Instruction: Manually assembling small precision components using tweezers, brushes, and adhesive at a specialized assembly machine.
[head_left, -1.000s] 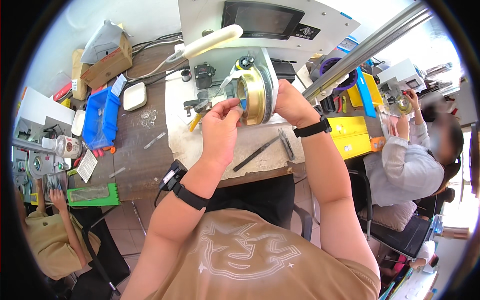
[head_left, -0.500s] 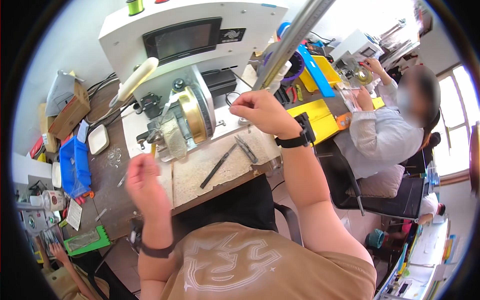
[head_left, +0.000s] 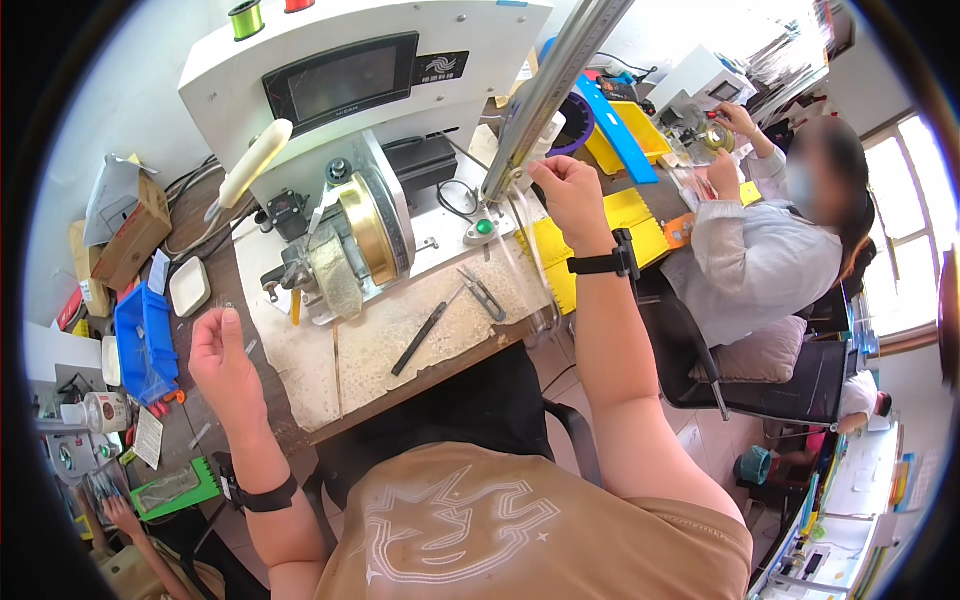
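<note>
My left hand hovers over the left part of the bench, fingers curled in with the thumb up, and I see nothing in it. It is left of a white winding machine with a dark screen and a brass-coloured spool. My right hand is raised to the right of the machine, closed in a loose fist beside a slanted metal pole. Whether it pinches a fine wire is too small to tell. A black pen-like tool and small snips lie on the pale mat between my hands.
A blue bin and a cardboard box stand at the left, with a green mat lower down. Yellow trays lie to the right. A co-worker sits at a further machine at the right.
Both hands have left the spool. My left hand dropped down and to the left over the bench; my right hand moved right and up beside the metal pole.
</note>
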